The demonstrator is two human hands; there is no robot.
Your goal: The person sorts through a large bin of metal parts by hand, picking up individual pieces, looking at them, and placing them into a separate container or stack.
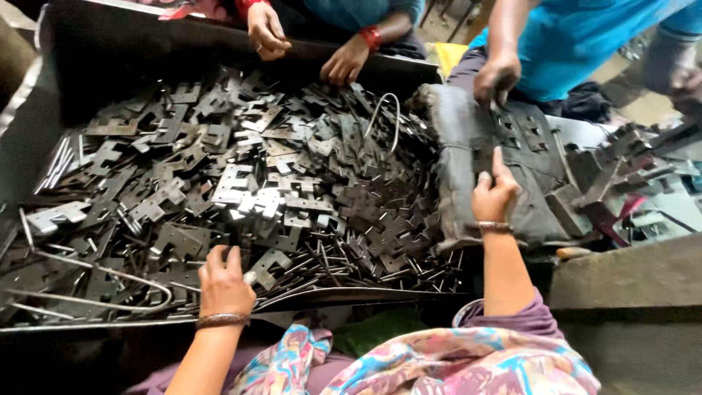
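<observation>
A big dark metal tray holds a heap of several flat stamped metal plates, mixed with thin rods. My left hand rests at the heap's near edge, fingers curled on a small plate there. My right hand grips the edge of a dark grey cloth sack draped at the tray's right side. On the sack's far end rests another person's hand.
Two more hands of a person across the tray rest on its far rim. A bent wire loop stands in the heap. More metal parts lie stacked to the right. A concrete ledge runs at the near right.
</observation>
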